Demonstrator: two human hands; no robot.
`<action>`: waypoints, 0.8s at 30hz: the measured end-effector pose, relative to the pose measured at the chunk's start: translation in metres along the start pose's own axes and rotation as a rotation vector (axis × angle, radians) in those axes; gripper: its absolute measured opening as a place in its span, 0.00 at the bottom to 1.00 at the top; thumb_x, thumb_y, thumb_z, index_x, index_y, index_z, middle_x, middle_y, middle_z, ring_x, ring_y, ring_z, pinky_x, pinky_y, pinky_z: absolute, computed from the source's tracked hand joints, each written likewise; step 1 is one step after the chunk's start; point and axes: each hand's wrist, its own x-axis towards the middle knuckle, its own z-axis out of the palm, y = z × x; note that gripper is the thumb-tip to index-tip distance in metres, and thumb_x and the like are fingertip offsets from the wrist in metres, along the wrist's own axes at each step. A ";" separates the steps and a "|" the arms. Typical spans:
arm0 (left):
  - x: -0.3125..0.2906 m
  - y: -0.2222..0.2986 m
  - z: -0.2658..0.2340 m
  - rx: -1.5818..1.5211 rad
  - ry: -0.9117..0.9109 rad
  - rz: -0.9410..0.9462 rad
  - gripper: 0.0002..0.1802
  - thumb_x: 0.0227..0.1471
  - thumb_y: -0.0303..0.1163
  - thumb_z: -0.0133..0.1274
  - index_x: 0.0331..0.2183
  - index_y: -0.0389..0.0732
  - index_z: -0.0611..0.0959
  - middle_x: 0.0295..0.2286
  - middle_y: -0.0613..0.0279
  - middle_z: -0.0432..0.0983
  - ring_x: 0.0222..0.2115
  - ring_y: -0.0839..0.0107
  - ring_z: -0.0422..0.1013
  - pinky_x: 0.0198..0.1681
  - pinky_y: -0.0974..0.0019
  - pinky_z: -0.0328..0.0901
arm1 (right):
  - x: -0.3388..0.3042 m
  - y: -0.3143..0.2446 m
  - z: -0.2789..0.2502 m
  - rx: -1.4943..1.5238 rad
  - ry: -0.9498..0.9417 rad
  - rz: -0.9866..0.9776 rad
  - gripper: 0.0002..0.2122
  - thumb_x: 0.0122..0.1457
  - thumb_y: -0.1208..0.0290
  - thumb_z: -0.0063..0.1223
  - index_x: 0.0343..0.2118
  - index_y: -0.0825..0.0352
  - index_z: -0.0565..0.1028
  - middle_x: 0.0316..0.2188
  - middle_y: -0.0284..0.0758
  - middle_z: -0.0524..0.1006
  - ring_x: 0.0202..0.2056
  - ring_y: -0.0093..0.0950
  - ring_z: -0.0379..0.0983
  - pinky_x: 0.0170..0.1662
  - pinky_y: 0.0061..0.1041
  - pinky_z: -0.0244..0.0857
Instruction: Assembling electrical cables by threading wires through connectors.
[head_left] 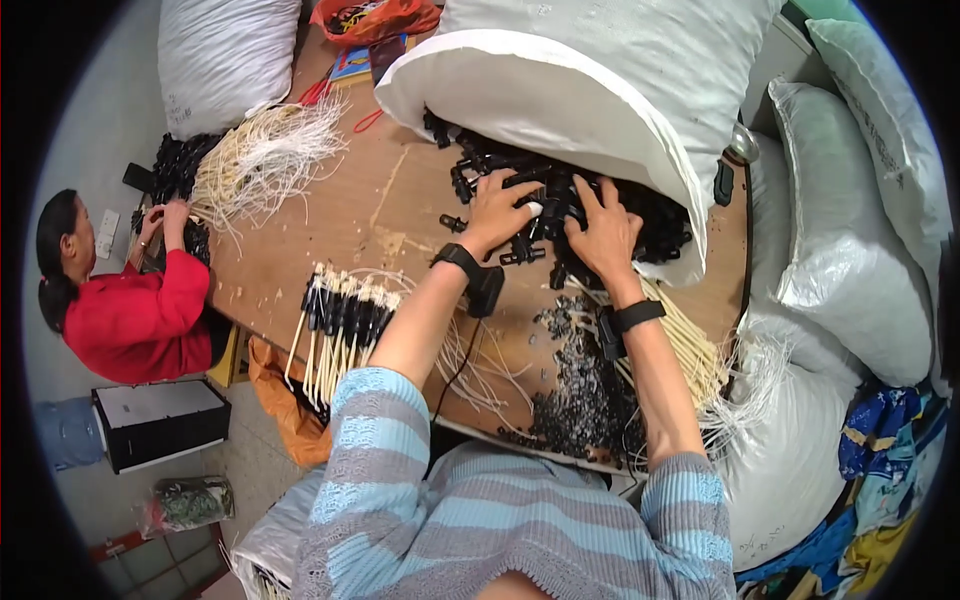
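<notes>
The heap of glossy black plastic parts [655, 238] is located at the mouth of the large white woven sack [470, 62], which is laid on its side on the brown wooden surface [330, 225]. Several parts are spilled forward, beyond the sack's rim.

Possible faults: more parts may be released from the sack if the heap is pulled too hard, since nothing is seen to be placed across the mouth. Parts dragged toward the near edge could be mixed with the scatter of small dark pieces [585, 400], by which that edge is partly covered. The bundle of slim cream rods [690, 345] could be disturbed by the right forearm, beneath which it is partly hidden. The thin black cord [460, 370] — run down beside the left forearm — could be snagged on the bundle of cream tubes with black sleeves [345, 315].

Hand condition: the left hand [497, 213] is held open, with fingers spread over the left part of the heap; the black parts are touched by the fingers. The right hand [605, 230] is likewise opened, with fingers extended onto the heap just beside it. No firm grip is shown in either hand — whether a part is pinched beneath the fingertips cannot be told.
</notes>
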 end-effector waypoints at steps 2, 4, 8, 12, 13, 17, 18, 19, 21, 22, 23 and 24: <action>-0.010 -0.001 -0.016 0.016 -0.141 0.039 0.26 0.47 0.35 0.54 0.51 0.53 0.78 0.54 0.50 0.64 0.57 0.50 0.55 0.61 0.55 0.51 | -0.009 -0.006 -0.007 0.027 -0.041 -0.103 0.29 0.47 0.66 0.58 0.57 0.56 0.68 0.58 0.41 0.63 0.47 0.43 0.70 0.48 0.42 0.61; -0.020 0.000 -0.024 0.040 -0.178 0.067 0.27 0.47 0.33 0.54 0.52 0.52 0.77 0.54 0.50 0.64 0.57 0.51 0.55 0.61 0.56 0.51 | -0.021 -0.010 -0.009 0.072 -0.110 -0.180 0.30 0.46 0.66 0.60 0.56 0.58 0.68 0.57 0.43 0.66 0.50 0.42 0.69 0.51 0.43 0.61; -0.045 0.002 -0.038 -0.071 -0.092 0.111 0.29 0.42 0.31 0.56 0.51 0.47 0.77 0.53 0.49 0.67 0.54 0.51 0.60 0.59 0.56 0.55 | -0.048 -0.006 -0.015 0.217 0.000 -0.250 0.28 0.45 0.70 0.60 0.53 0.63 0.71 0.51 0.46 0.73 0.51 0.44 0.69 0.53 0.39 0.63; -0.090 0.035 -0.062 0.003 0.177 0.113 0.22 0.42 0.27 0.53 0.45 0.41 0.80 0.47 0.52 0.73 0.48 0.54 0.68 0.52 0.60 0.64 | -0.090 0.017 -0.036 0.309 0.198 -0.226 0.25 0.48 0.71 0.60 0.52 0.65 0.72 0.47 0.46 0.75 0.46 0.43 0.73 0.50 0.35 0.66; -0.110 0.048 -0.064 -0.046 0.143 0.114 0.21 0.43 0.26 0.53 0.43 0.40 0.81 0.44 0.54 0.75 0.46 0.55 0.70 0.52 0.61 0.64 | -0.107 0.020 -0.041 0.373 0.194 -0.184 0.24 0.50 0.70 0.59 0.52 0.64 0.72 0.46 0.45 0.76 0.46 0.42 0.73 0.49 0.34 0.66; -0.193 0.066 -0.046 -0.098 -0.265 0.308 0.24 0.48 0.27 0.48 0.51 0.42 0.76 0.52 0.53 0.70 0.52 0.58 0.67 0.57 0.55 0.59 | -0.171 0.014 -0.049 0.576 0.014 0.064 0.25 0.55 0.73 0.57 0.57 0.65 0.68 0.41 0.32 0.78 0.30 0.18 0.67 0.36 0.19 0.66; -0.203 0.058 -0.040 -0.109 -0.263 0.296 0.24 0.48 0.27 0.49 0.50 0.42 0.77 0.52 0.53 0.71 0.52 0.58 0.68 0.56 0.55 0.60 | -0.183 0.009 -0.051 0.582 0.003 0.057 0.25 0.55 0.73 0.57 0.57 0.65 0.68 0.41 0.32 0.78 0.30 0.18 0.67 0.36 0.19 0.66; -0.212 0.055 -0.037 -0.121 -0.266 0.287 0.23 0.48 0.26 0.49 0.49 0.42 0.78 0.51 0.53 0.71 0.52 0.57 0.68 0.56 0.54 0.60 | -0.196 0.005 -0.056 0.631 -0.053 0.090 0.25 0.55 0.74 0.56 0.57 0.64 0.67 0.41 0.31 0.78 0.30 0.17 0.66 0.35 0.18 0.65; -0.230 0.039 -0.043 0.028 -0.194 0.280 0.22 0.47 0.27 0.50 0.47 0.42 0.78 0.48 0.53 0.74 0.49 0.59 0.69 0.55 0.55 0.59 | -0.219 0.001 -0.058 0.701 -0.118 0.108 0.27 0.55 0.76 0.56 0.59 0.64 0.66 0.41 0.29 0.77 0.30 0.15 0.63 0.35 0.16 0.63; -0.237 0.033 -0.049 0.172 -0.128 0.286 0.20 0.47 0.27 0.52 0.46 0.43 0.79 0.44 0.54 0.77 0.47 0.61 0.71 0.55 0.56 0.59 | -0.230 0.003 -0.060 0.706 -0.123 0.110 0.27 0.55 0.76 0.56 0.59 0.64 0.66 0.41 0.29 0.77 0.30 0.15 0.63 0.35 0.16 0.63; -0.244 0.031 -0.059 0.174 -0.133 0.284 0.20 0.47 0.27 0.52 0.46 0.43 0.79 0.44 0.54 0.77 0.47 0.61 0.71 0.55 0.56 0.59 | -0.241 0.005 -0.060 0.714 -0.128 0.112 0.27 0.55 0.77 0.56 0.59 0.64 0.66 0.41 0.29 0.77 0.31 0.15 0.63 0.35 0.16 0.63; -0.252 0.029 -0.069 0.248 -0.104 0.244 0.19 0.46 0.26 0.53 0.44 0.43 0.80 0.39 0.56 0.78 0.43 0.62 0.72 0.56 0.56 0.57 | -0.250 0.008 -0.064 0.716 -0.138 0.134 0.27 0.55 0.77 0.56 0.59 0.65 0.66 0.41 0.29 0.77 0.31 0.15 0.64 0.36 0.16 0.63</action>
